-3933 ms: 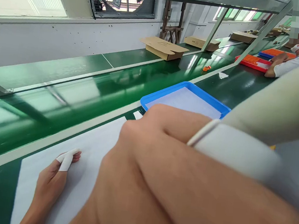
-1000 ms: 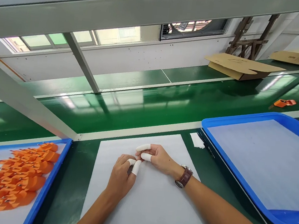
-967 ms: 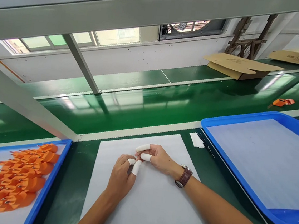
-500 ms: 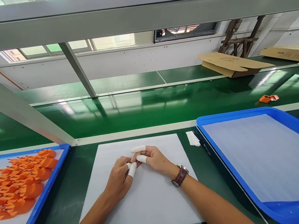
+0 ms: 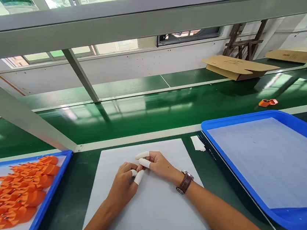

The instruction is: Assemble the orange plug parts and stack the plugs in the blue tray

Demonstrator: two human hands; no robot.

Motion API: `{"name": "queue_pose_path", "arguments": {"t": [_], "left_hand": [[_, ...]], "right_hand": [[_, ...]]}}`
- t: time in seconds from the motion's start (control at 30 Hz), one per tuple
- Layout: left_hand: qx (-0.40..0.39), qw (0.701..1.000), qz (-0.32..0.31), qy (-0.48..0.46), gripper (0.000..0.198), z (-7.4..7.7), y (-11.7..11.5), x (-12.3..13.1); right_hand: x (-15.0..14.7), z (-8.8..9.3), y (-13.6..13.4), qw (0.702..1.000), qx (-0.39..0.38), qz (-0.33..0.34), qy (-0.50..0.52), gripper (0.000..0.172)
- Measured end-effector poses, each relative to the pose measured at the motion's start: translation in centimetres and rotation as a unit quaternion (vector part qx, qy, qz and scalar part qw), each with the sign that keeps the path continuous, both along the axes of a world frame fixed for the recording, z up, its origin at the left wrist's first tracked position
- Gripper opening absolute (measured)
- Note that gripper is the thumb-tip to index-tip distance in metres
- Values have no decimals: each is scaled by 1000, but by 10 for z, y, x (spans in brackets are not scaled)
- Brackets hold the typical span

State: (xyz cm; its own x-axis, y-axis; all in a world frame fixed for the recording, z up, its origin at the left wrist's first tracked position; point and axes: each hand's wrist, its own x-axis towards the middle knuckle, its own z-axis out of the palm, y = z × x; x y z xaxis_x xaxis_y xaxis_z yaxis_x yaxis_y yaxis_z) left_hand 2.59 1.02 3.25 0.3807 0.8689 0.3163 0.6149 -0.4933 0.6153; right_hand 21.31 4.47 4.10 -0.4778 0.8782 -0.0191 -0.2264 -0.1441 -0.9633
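Observation:
Over a white sheet [image 5: 153,211] my two hands meet, their fingertips close together. My left hand [image 5: 125,182] is closed, with thumb and index, both in white finger cots, curled inward. My right hand [image 5: 159,164] is pinched too, white cots on its thumb and index finger. Whatever lies between the fingertips is too small or too hidden to make out. A watch with a brown strap [image 5: 186,182] sits on my right wrist.
On the left, a blue tray [image 5: 63,167] holds several orange pieces [image 5: 28,193]. A lined blue tray [image 5: 270,158] lies right, beside white slips [image 5: 198,143]. Beyond runs a green belt [image 5: 143,108] with an orange item [image 5: 268,102] on it. A metal bar [image 5: 111,21] crosses above.
My left thumb has shifted slightly right, and the fingertips of both hands have moved a little against each other. The orange item on the belt has moved left.

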Motion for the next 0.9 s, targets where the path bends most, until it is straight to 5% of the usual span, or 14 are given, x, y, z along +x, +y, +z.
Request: {"name": "queue_pose_path", "arguments": {"t": [0.13,0.37,0.77,0.9], "left_hand": [[5,1000,-13,14,23,0,0,-2],[-13,998,-19,64,16,0,2,-6],[41,993,-4,111,26,-1,-4,-5],[26,996,-7,84,23,-1,-5,-4]], "right_hand": [[-2,-4,-5,994,91,11,-67,29],[-4,-5,-13,926,321,-34,-196,27],[-8,-2,-26,883,376,-21,-280,35],[-10,-4,-26,895,360,-24,-263,36]]}}
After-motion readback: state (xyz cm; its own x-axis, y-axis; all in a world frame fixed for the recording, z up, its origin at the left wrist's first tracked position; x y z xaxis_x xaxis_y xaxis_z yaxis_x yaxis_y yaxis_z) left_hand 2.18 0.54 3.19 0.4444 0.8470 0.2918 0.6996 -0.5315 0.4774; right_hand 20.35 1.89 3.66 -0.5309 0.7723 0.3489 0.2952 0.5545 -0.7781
